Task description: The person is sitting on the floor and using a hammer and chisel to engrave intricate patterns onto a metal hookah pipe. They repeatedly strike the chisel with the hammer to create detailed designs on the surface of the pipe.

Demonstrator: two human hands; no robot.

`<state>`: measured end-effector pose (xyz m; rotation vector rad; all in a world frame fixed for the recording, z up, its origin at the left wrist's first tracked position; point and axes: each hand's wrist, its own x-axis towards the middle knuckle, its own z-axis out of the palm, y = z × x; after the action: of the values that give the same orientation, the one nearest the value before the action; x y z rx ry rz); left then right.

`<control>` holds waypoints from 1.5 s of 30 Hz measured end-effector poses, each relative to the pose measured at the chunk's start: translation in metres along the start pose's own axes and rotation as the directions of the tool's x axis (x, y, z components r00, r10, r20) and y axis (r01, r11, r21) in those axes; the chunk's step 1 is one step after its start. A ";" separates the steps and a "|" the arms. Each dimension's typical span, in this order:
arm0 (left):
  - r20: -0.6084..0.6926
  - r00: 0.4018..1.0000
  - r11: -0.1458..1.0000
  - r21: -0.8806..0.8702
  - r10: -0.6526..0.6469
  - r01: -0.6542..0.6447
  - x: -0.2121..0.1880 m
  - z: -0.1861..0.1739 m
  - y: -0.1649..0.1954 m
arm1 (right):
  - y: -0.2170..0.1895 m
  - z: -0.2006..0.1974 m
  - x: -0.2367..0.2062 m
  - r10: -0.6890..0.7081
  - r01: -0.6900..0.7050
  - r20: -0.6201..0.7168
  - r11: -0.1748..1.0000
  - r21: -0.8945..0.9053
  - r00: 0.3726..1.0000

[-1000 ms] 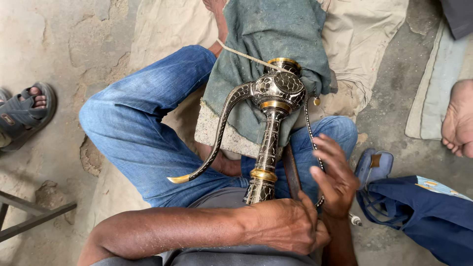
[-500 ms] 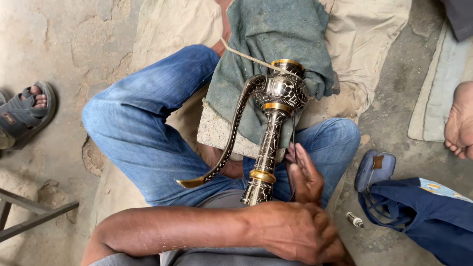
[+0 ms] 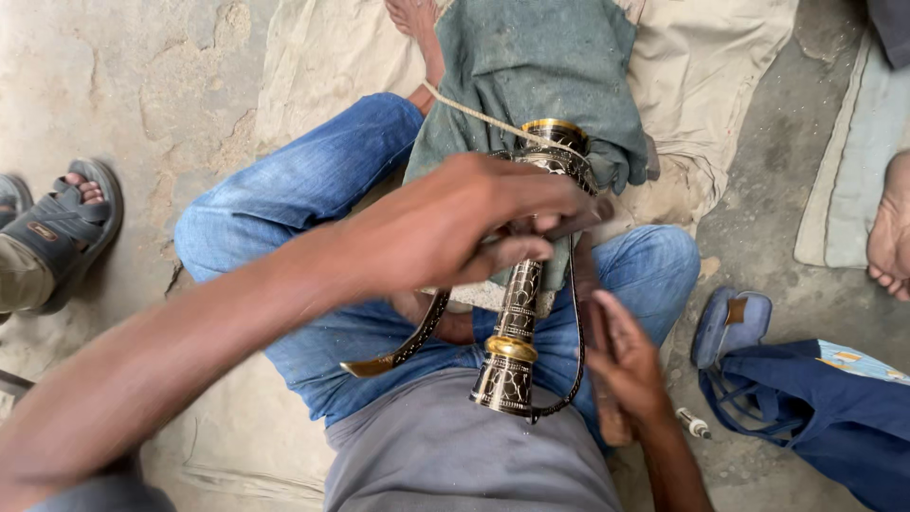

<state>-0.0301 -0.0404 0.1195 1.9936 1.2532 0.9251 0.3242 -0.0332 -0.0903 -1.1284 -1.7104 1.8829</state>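
Rough, cracked concrete floor (image 3: 133,85) fills the head view, with a pale cloth sheet (image 3: 720,85) spread over it under a seated person in blue jeans (image 3: 284,218).

An ornate brass vessel (image 3: 519,313) with dark engraved patterning lies across the person's lap. Its long axis runs nearly straight away from the body, tilted slightly right at the far end: the flared foot with a gold band sits close to the grey shirt (image 3: 455,455), and the rounded body with its gold-rimmed mouth points away toward the bare feet. A slim curved spout (image 3: 403,353) leaves the vessel's left side and sweeps down to a gold tip over the left thigh. On the right a thin dark handle (image 3: 576,360) loops from the body back to the foot. A grey-green cloth (image 3: 540,66) lies under and beyond the vessel's far end, and a light cord (image 3: 474,114) crosses it to the mouth.

The left hand (image 3: 455,223) reaches over the vessel's body, fingers curled closed on a dark, thin tool (image 3: 578,220). The right hand (image 3: 626,365) rests beside the handle with fingers loosely extended, lying along a dark strip (image 3: 588,284); whether it grips that strip I cannot tell.

Off to the right sit a blue slipper (image 3: 725,327) and a blue bag (image 3: 815,408); a sandalled foot (image 3: 57,237) shows at the left edge.
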 end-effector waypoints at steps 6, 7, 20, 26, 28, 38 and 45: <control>0.248 0.940 0.971 -0.103 0.234 -0.215 0.035 0.050 -0.089 | -0.032 -0.018 -0.036 0.080 0.024 -0.185 0.864 0.504 0.979; 0.270 0.924 0.962 -0.100 0.271 -0.253 0.040 0.053 -0.091 | -0.035 -0.017 -0.040 0.107 -0.003 -0.223 0.906 0.424 0.969; 0.366 0.917 0.985 0.003 0.158 -0.171 0.044 0.059 -0.081 | -0.104 0.005 -0.036 -0.045 -0.083 -0.375 0.945 -0.317 0.926; 0.405 0.905 0.990 0.003 0.131 -0.144 0.051 0.056 -0.073 | -0.111 0.007 -0.033 -0.076 -0.151 -0.392 0.843 -0.517 0.917; 0.391 0.912 0.992 -0.022 0.122 -0.124 0.051 0.058 -0.074 | -0.109 0.008 -0.033 -0.084 -0.143 -0.384 0.839 -0.525 0.919; 0.392 0.894 0.972 -0.003 0.217 -0.235 0.053 0.059 -0.079 | -0.096 -0.001 -0.039 -0.114 -0.141 -0.472 0.870 -0.472 0.874; 0.387 0.888 0.966 -0.030 0.248 -0.256 0.050 0.055 -0.081 | -0.084 -0.006 -0.044 -0.153 -0.104 -0.463 0.869 -0.484 0.873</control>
<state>-0.0103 0.0284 0.0365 2.2564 0.7991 0.5851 0.3359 -0.0439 0.0032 -1.5929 -1.9170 1.0043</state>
